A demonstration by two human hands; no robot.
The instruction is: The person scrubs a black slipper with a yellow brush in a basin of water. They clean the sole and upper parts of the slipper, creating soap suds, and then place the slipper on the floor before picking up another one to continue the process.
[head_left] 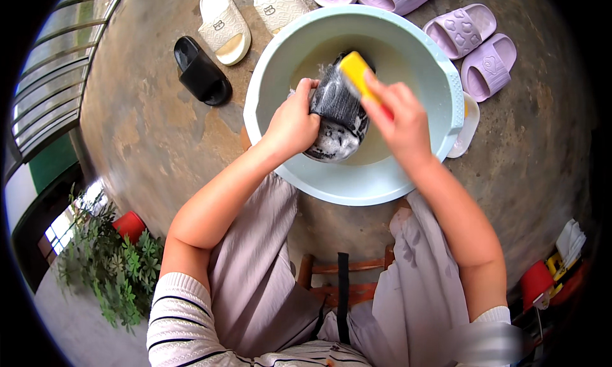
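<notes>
Over a pale blue basin (357, 190) of cloudy water, my left hand (294, 120) grips a black slide slipper (338, 99) by its side. White suds cover much of the slipper, thickest on its near end. In my right hand (403, 122) is a yellow scrub brush (357, 74), its bristle side against the slipper's upper strap. The brush and right hand are slightly smeared by motion. The slipper's far end is partly hidden behind the brush.
Around the basin on the concrete floor stand a black slide (203, 72), white slides (224, 26) and several lilac slides (488, 67). A white slipper (468, 126) sits against the basin's right side. At lower left are a leafy plant (121, 271) and a metal railing (57, 80).
</notes>
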